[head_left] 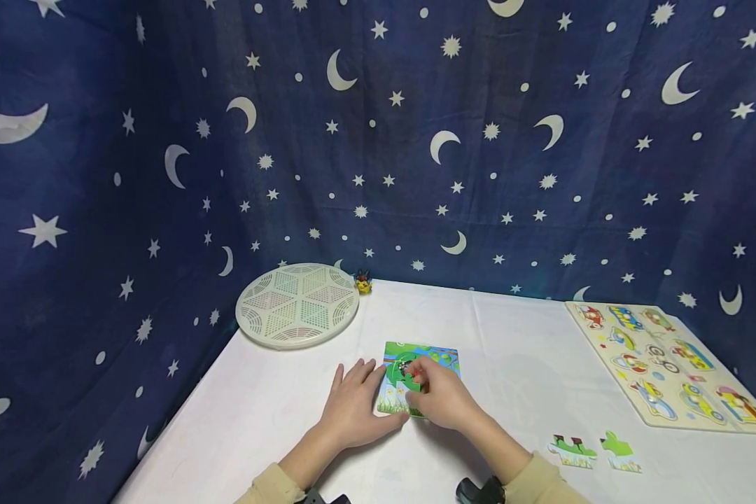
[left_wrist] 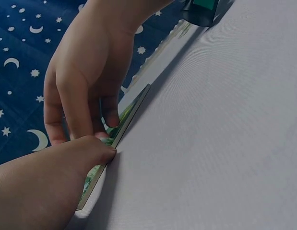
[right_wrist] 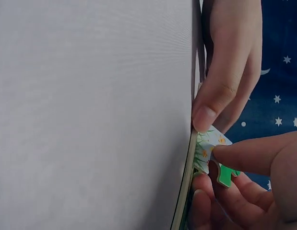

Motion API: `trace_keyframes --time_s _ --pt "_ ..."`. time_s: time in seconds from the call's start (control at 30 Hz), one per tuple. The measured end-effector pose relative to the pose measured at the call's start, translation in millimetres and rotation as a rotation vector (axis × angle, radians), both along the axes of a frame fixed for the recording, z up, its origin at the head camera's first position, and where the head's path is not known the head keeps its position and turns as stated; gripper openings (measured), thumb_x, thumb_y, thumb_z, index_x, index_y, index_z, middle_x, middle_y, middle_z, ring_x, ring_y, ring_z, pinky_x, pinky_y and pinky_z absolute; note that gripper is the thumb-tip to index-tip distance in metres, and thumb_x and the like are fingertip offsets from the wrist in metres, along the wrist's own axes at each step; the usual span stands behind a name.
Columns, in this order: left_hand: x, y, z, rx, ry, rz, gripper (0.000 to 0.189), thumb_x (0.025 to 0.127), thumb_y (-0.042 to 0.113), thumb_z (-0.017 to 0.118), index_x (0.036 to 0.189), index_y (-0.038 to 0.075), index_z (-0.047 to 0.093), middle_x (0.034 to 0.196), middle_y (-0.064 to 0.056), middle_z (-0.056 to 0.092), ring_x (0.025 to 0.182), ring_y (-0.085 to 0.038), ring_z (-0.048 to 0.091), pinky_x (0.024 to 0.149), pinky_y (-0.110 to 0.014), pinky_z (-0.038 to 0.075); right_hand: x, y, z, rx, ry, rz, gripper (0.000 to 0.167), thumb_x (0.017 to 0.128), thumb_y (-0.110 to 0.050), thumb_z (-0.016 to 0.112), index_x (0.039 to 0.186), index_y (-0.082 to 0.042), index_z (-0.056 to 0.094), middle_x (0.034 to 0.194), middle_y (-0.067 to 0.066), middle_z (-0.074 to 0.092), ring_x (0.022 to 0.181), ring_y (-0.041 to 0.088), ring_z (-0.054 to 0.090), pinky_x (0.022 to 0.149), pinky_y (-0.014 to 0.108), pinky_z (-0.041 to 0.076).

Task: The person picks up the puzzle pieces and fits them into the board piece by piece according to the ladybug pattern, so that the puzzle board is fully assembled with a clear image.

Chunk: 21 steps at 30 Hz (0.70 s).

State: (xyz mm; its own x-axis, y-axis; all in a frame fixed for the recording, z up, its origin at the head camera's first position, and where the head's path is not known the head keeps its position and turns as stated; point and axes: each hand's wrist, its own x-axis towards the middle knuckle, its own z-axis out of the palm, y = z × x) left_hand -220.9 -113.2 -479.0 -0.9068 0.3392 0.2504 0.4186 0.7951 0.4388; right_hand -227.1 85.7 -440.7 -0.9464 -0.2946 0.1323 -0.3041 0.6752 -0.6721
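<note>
A small jigsaw board (head_left: 444, 354) with a green and blue picture lies on the white table in front of me. My left hand (head_left: 355, 411) rests at its left side, fingers extended, with the thumb touching the near edge. Above the board my right hand (head_left: 446, 397) pinches a jigsaw piece (right_wrist: 225, 176) with green, white and small orange flowers. That piece sits at a tilt over the near part of the board, partly hidden by the fingers. Two loose jigsaw pieces (head_left: 573, 452) (head_left: 621, 451) lie on the table to the right.
A round openwork plastic tray (head_left: 297, 306) stands at the back left beside a small yellow figurine (head_left: 363, 282). To the right lies a wooden vehicle puzzle board (head_left: 642, 392). A blue star-patterned curtain (head_left: 403, 154) hangs behind the table.
</note>
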Motion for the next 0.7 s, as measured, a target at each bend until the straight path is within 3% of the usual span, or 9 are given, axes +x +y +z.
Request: trace_keyframes --time_s 0.27,0.5,0.7 --pt "0.2 -0.3 -0.1 -0.008 0.004 0.003 0.089 0.082 0.067 0.067 0.146 0.006 0.056 0.149 -0.018 0.051 0.144 -0.039 0.04 0.118 -0.067 0.016 -2.6 -7.6 1.7 0.119 0.09 -0.006 0.032 0.082 -0.012 0.085 0.109 -0.008 0.07 0.091 -0.004 0.064 0.082 0.012 0.057 0.075 0.036 0.051" --pt "-0.5 -0.2 -0.2 -0.006 0.004 -0.005 0.089 0.082 0.066 0.069 0.146 0.005 0.056 0.149 -0.018 0.051 0.143 -0.04 0.04 0.117 -0.067 0.017 -6.6 -12.7 1.4 0.177 0.088 0.007 0.031 0.082 -0.015 0.086 0.108 -0.006 0.074 0.087 -0.004 0.065 0.079 0.013 0.059 0.072 0.034 0.051" --pt "0.2 -0.1 -0.8 -0.009 0.022 -0.005 0.088 0.082 0.066 0.068 0.145 0.005 0.057 0.148 -0.018 0.052 0.143 -0.04 0.041 0.117 -0.068 0.018 -7.8 -14.3 1.7 0.207 0.071 0.007 0.024 0.081 -0.018 0.087 0.101 -0.011 0.075 0.085 -0.005 0.065 0.078 0.012 0.06 0.07 0.034 0.051"
